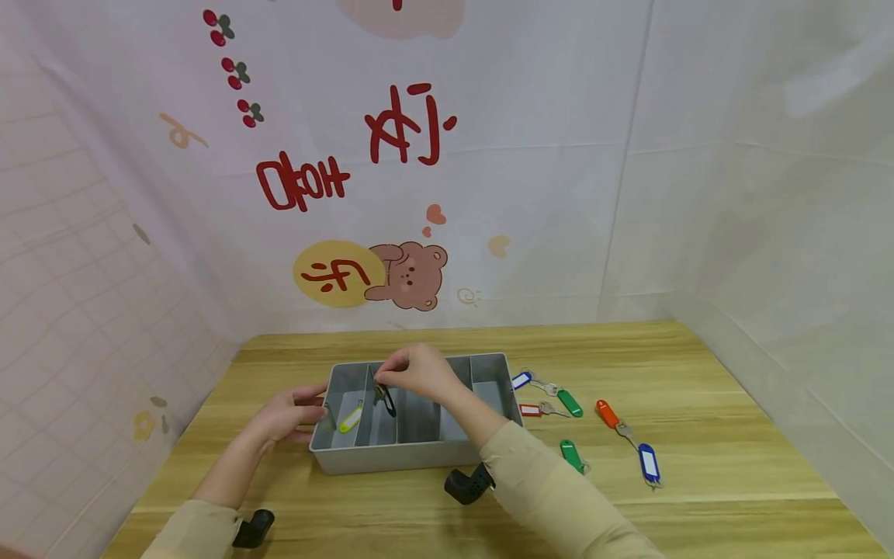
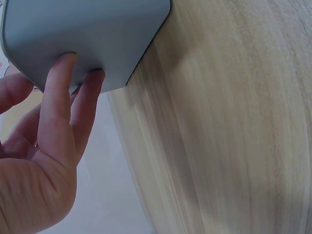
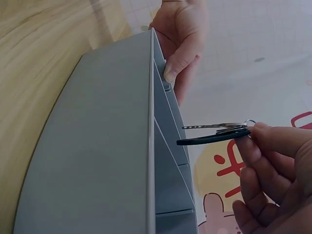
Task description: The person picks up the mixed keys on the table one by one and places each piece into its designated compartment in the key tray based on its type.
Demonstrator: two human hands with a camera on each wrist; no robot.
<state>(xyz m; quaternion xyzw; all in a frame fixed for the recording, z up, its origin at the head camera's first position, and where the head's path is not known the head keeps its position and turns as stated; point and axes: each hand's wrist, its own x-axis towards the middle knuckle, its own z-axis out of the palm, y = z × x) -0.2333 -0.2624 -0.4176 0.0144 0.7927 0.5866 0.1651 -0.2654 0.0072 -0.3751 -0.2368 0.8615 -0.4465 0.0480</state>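
A long grey divided box [image 1: 398,456] sits on the wooden table. My left hand [image 1: 282,415] holds its left end; in the left wrist view two fingertips press the outer wall [image 2: 112,44], and the right wrist view shows the thumb over the rim. Above the second compartment from the left, my right hand [image 1: 422,374] pinches a key [image 3: 204,126] with a dark key tag [image 3: 204,140] by its ring end. Both hang free of the box. The leftmost compartment contains a yellow-green key tag [image 1: 351,418]; whether a key is attached cannot be told.
Right of the box lie several tagged keys: a blue tag [image 1: 521,380], a red tag [image 1: 530,410], green tags [image 1: 570,403] [image 1: 572,456], an orange tag [image 1: 607,414] and another blue tag [image 1: 649,463]. A printed white cloth [image 1: 545,178] hangs behind the table.
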